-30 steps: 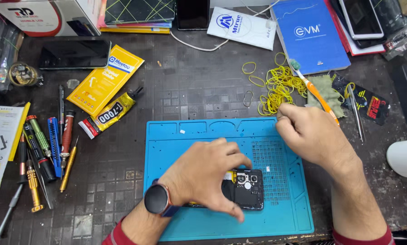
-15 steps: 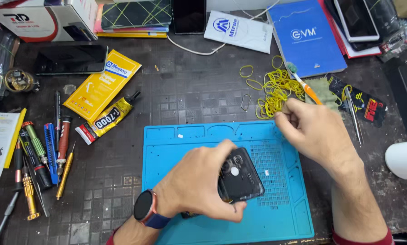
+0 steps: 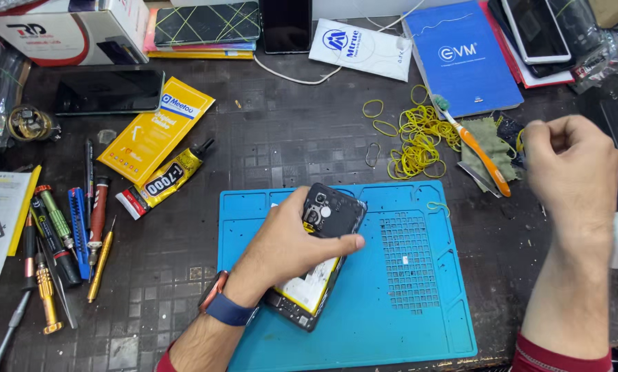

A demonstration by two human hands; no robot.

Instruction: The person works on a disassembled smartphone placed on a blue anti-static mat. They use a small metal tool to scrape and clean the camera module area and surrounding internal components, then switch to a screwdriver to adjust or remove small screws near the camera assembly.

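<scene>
Looking down from the head camera, my left hand (image 3: 291,238) grips the phone (image 3: 322,251) and has tipped it up off the mat (image 3: 419,324), where a second ago it lay flat under my palm near the mat's middle. Now it stands tilted over the mat's left half, back cover lifting at the camera end, pale insides showing along the lower edge (the cover looks half parted, I judge). My right hand (image 3: 571,169) has moved off the mat's top right corner to the table's right edge, fingers pinched shut beside the toothbrush (image 3: 478,148) and cloth (image 3: 491,141); whether they hold anything I cannot tell. Rubber bands (image 3: 419,141) lie just above the mat's top edge, and screwdrivers (image 3: 61,234) sit by the table's left edge.
</scene>
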